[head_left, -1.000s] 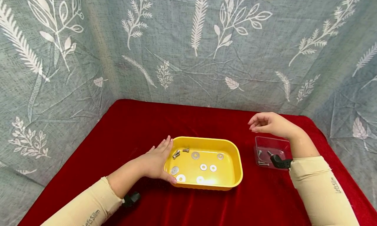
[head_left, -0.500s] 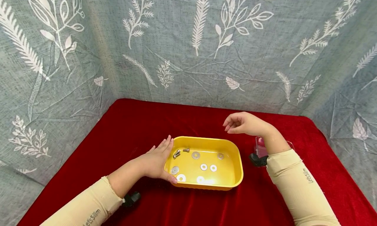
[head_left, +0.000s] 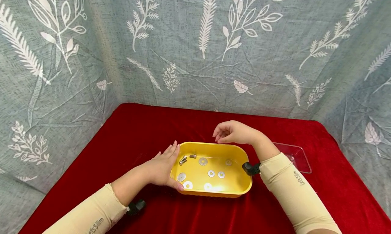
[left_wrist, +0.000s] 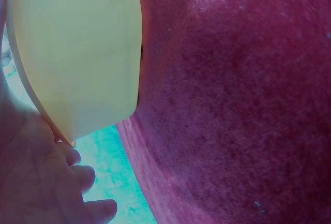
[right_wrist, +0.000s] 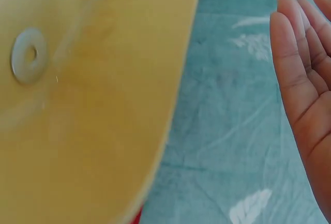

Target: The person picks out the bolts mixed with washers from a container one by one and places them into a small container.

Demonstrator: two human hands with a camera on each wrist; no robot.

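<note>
A yellow tray (head_left: 244, 186) sits mid-table, holding several flat washers (head_left: 203, 161) and a few small socket-head screws (head_left: 183, 160) at its left end. My left hand (head_left: 162, 168) rests along the tray's left rim, fingers spread straight and thumb at the near corner. In the left wrist view the palm and fingertips (left_wrist: 85, 177) lie right at the rim of the tray (left_wrist: 77, 53). Over the far rim, toward its right, hovers my right hand (head_left: 233, 132), fingers loosely bent and holding nothing. The right wrist view shows that hand (right_wrist: 310, 79) beside the tray wall, with one washer (right_wrist: 29, 56) inside.
A clear plastic box (head_left: 300, 159) stands right of the tray, partly hidden behind my right forearm. Red cloth (head_left: 146, 125) covers the table. A patterned grey-green curtain (head_left: 183, 57) hangs behind and at both sides.
My right hand has moved left, from above the clear box to over the tray's far rim. The left hand and the tray have stayed in place.
</note>
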